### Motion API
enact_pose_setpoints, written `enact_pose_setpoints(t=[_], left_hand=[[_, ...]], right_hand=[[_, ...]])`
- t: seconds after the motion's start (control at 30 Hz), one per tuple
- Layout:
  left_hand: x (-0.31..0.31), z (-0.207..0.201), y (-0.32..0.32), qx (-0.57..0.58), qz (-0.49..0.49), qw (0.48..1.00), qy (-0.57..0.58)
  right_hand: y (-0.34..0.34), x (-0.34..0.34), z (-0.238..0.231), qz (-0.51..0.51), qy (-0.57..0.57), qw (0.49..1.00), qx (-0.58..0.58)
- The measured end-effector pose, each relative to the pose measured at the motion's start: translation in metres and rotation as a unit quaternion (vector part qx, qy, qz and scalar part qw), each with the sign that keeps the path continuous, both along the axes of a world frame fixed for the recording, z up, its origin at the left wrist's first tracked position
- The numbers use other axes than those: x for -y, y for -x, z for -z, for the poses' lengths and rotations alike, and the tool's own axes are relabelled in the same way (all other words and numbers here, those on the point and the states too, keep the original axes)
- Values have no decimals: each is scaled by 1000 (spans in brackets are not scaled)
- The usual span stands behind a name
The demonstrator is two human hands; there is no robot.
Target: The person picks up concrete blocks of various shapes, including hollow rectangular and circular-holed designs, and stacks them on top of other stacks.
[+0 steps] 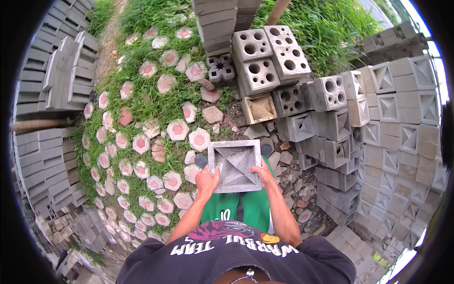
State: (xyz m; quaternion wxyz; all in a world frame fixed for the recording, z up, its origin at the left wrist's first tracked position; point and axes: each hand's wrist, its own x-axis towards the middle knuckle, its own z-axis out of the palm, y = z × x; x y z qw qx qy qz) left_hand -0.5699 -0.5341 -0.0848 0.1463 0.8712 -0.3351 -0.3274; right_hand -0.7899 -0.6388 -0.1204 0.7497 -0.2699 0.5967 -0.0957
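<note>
A square grey concrete block point(235, 165) with a raised rim and a diagonal ridge in its recess is held in front of my legs. My left hand point(207, 181) grips its left edge, the thumb over the rim. On the opposite edge my right hand point(263, 173) is closed in the same way. The undersides of the block and most of the fingers behind it are hidden. Beyond it, on the ground, lies a block with a yellowish recess point(260, 109).
Stacked blocks with round holes point(255, 61) stand ahead to the right. A tall wall of patterned blocks point(392, 123) fills the right side. Grey block stacks point(42, 161) line the left. Hexagonal pavers point(178, 129) lie in grass; broken rubble point(293, 187) is right of my feet.
</note>
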Motion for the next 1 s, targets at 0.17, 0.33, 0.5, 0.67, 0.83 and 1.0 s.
enact_pose_setpoints(t=[0.17, 0.33, 0.5, 0.67, 0.83, 1.0], left_hand=[[-82, -12, -105, 4, -131, 991, 29], [-176, -60, -182, 35, -331, 943, 12], [-230, -100, -238, 1, -524, 843, 124], [-271, -64, -305, -383, -682, 465, 414], [-259, -34, -397, -366, -693, 409, 468], [-265, -42, -451, -333, -755, 285, 488]], right_hand=[[-141, -26, -19, -88, 26, 994, 61], [-300, -62, -61, -305, 30, 947, 99], [-413, -93, -98, -413, 10, 900, 136], [-523, -109, -111, -502, -31, 855, 129], [-645, -116, -58, -566, -27, 816, 114], [-761, -136, -63, -659, -58, 742, 103]])
